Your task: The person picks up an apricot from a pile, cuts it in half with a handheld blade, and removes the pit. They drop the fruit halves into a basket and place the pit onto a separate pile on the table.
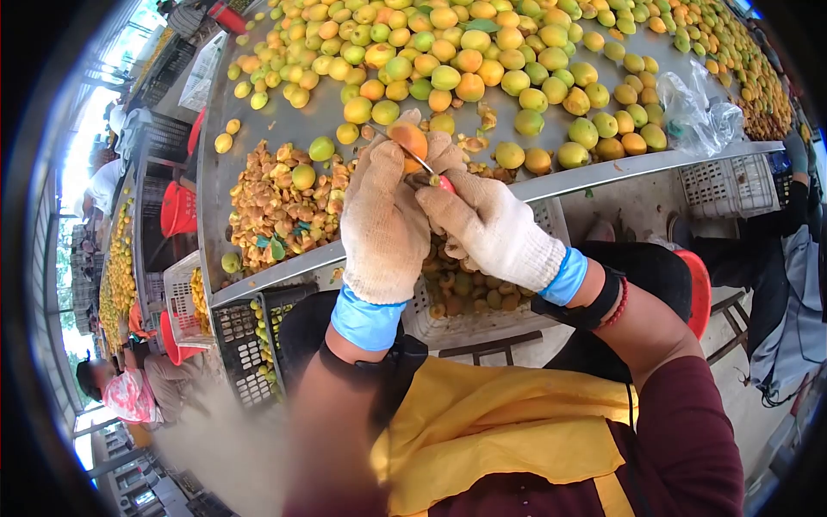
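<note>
Held fruit point(405, 140): partly covered by left hand point(385, 215)
Red handle point(445, 183): mostly hidden in right hand point(491, 224)
Crate below point(448, 333): overlapped by table point(603, 174)
Left forearm point(332, 439): blurred
Fruit pile point(413, 43): cut off at top

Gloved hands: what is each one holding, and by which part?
The left hand holds an orange fruit by its side; the right hand holds a slim metal tool by its red handle.

hard daylight point(76, 112) glares in on our left; a metal table point(276, 129) stretches above a pale floor point(633, 196).
</note>
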